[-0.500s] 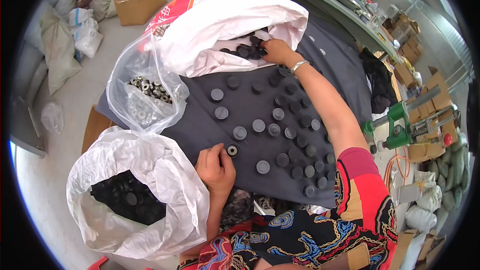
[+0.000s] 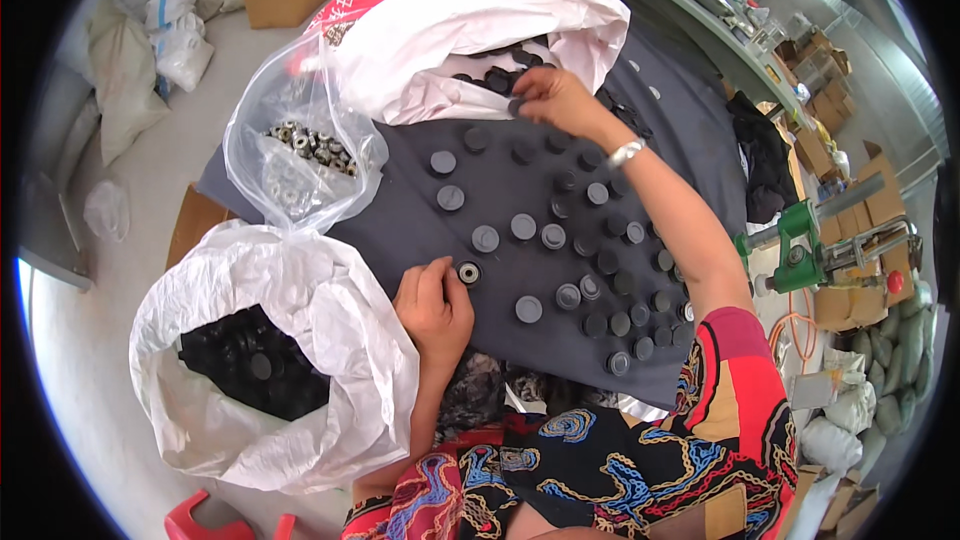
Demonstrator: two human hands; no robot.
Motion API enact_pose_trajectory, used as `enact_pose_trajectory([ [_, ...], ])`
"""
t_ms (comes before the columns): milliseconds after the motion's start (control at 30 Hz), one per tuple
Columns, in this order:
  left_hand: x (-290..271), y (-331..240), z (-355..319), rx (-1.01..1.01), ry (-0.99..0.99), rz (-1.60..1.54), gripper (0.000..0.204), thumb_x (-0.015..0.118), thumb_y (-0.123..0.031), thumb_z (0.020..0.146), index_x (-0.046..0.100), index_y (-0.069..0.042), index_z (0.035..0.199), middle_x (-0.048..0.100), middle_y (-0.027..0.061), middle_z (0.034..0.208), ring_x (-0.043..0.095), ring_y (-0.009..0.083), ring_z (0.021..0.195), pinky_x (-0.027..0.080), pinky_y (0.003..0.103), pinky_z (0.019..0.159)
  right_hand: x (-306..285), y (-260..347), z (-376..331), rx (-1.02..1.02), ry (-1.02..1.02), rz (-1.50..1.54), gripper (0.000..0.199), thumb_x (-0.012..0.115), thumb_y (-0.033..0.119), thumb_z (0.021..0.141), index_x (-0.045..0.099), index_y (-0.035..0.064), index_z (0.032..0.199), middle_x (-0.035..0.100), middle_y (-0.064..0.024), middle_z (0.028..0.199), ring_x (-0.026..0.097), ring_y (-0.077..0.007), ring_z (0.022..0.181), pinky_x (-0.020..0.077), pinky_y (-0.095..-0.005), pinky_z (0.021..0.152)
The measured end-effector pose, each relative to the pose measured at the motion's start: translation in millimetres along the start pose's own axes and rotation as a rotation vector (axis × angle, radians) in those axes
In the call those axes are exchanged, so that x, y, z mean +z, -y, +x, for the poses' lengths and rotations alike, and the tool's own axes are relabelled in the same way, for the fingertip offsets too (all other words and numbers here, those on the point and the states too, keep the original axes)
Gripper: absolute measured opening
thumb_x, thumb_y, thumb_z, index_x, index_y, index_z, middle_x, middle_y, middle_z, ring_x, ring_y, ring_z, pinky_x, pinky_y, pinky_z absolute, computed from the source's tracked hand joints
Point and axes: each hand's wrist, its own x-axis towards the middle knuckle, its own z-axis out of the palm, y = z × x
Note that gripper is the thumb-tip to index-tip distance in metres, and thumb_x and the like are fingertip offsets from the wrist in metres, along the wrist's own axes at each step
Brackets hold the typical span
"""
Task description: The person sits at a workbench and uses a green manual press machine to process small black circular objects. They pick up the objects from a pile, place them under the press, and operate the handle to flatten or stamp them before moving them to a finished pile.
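Hands apart: right hand [image 2: 562,103] pinches black cap [image 2: 516,108]; left hand [image 2: 432,314] curls beside bearing [image 2: 469,274], grip unclear. Hold cap by rim.

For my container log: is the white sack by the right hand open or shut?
Open: the white sack has its mouth spread wide, showing black pieces inside.

More than two dozen dark discs [image 2: 528,310], two open white sacks [image 2: 370,380], one open clear bag [image 2: 290,95] and one silver bracelet [image 2: 627,152].
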Motion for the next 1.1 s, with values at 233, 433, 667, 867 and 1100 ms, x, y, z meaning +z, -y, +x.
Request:
enact_pose_trajectory([
  [233,1,2,-1,0.000,-0.011,-0.033,0.016,0.059,0.008,0.077,0.061,0.001,0.091,0.058,0.0125,0.073,0.056,0.0252,0.058,0.043,0.034,0.052,62,20,-48,0.100,0.252,-0.193,0.026,0.066,0.002,0.078,0.062,-0.0015,0.104,0.061,-0.0068,0.084,0.059,-0.0132,0.061,0.0503,-0.0280,0.055],
  [433,-1,1,-3,-0.051,-0.060,-0.058,0.014,0.055,0.005,0.083,0.061,0.002,0.095,0.057,0.0114,0.076,0.054,0.0223,0.059,0.042,0.031,0.053,69,16,-58,-0.344,0.187,-0.634,0.038,0.070,0.004,0.073,0.062,-0.0002,0.110,0.055,-0.0138,0.093,0.062,-0.0242,0.074,0.0508,-0.0356,0.067],
  [667,-2,3,-4,-0.073,-0.088,-0.106,0.015,0.053,0.005,0.084,0.061,0.003,0.096,0.058,0.0124,0.077,0.055,0.0229,0.060,0.043,0.032,0.053,79,65,-90,-0.334,0.271,-0.373,0.036,0.072,0.007,0.069,0.060,0.0009,0.103,0.054,-0.0111,0.089,0.059,-0.0224,0.071,0.0489,-0.0357,0.065],
  [867,-1,5,-2,-0.081,-0.093,-0.142,0.014,0.054,0.004,0.085,0.062,0.002,0.097,0.058,0.0103,0.078,0.055,0.0191,0.060,0.042,0.029,0.053,112,90,-128,-0.286,0.357,-0.470,0.032,0.074,0.007,0.068,0.058,0.0015,0.095,0.056,-0.0149,0.092,0.060,-0.0331,0.082,0.0491,-0.0413,0.071],
  [1100,4,5,-4,-0.062,-0.148,-0.107,0.019,0.059,0.004,0.076,0.062,-0.001,0.094,0.058,0.0131,0.077,0.057,0.0302,0.066,0.045,0.039,0.058,126,83,-127,-0.352,0.319,-0.572,0.034,0.075,0.006,0.064,0.057,0.0015,0.092,0.056,-0.0164,0.091,0.060,-0.0373,0.083,0.0488,-0.0447,0.071],
])
